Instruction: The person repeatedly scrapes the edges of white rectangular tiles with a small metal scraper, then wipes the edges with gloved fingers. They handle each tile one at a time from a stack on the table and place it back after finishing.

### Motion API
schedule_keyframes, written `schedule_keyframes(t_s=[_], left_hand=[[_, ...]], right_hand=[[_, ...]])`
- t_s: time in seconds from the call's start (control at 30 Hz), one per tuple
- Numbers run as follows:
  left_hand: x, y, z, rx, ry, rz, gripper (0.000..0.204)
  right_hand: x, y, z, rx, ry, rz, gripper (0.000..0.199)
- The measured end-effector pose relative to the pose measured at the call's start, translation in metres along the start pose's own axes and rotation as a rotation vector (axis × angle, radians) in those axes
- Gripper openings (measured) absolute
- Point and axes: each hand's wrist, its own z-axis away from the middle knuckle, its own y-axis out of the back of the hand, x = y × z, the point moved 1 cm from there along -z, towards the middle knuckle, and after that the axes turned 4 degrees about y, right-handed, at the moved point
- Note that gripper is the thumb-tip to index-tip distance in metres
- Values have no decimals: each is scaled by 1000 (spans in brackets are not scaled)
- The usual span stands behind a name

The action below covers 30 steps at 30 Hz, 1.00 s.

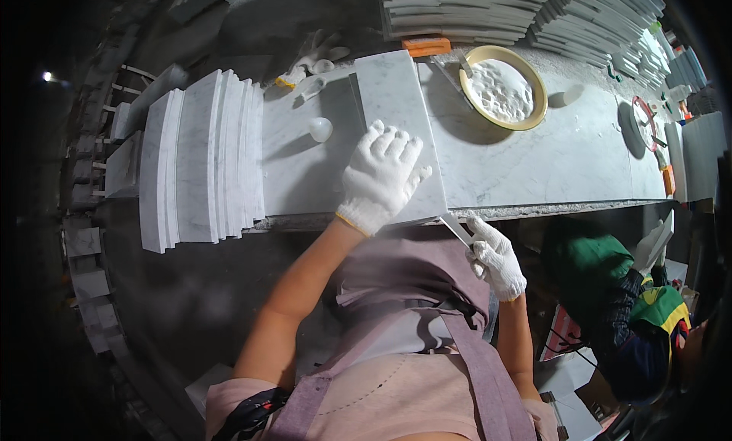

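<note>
Slab, white with grey veining [390, 79], one: lying on the table [564, 166], its far end near an orange block and its near end at the front edge; the middle I cannot see under a glove.
Left hand [383, 173], one, white-gloved: palm down on the slab, fingers spread, grasping nothing.
Right hand [494, 258], one, white-gloved: closed around a thin flat strip [456, 229] by the slab's near corner; its held end is hidden from me, and I cannot tell if it is a blade.
Small rounded white piece [320, 129], one: left of the slab; kind unclear to me.
Yellow bowl [540, 98], one: right of the slab, containing a white substance, powder or paste, I cannot say which.
Orange blocks, two: one behind the slab [425, 46], one at the table's right end [669, 180].
Stack of upright slabs [198, 155], one, at left: pieces overlap too closely for me to count.
Slab piles at the back, two: tops cut off by my view.
Co-worker, one, at right: green head covering [583, 262], body partly lost in the dark rim.
</note>
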Motion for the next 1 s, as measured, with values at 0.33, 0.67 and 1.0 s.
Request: schedule_keyframes(t_s=[0.33, 0.67, 1.0], left_hand=[[22, 29, 32, 12, -25, 130, 47], [-92, 58, 23, 184, 491, 783, 31], [-233, -16, -48, -351, 413, 46, 41]], right_hand=[[15, 2, -6, 41, -21, -117, 75], [-1, -6, 0, -80, -11, -48, 61], [17, 9, -1, 36, 31, -23, 65]])
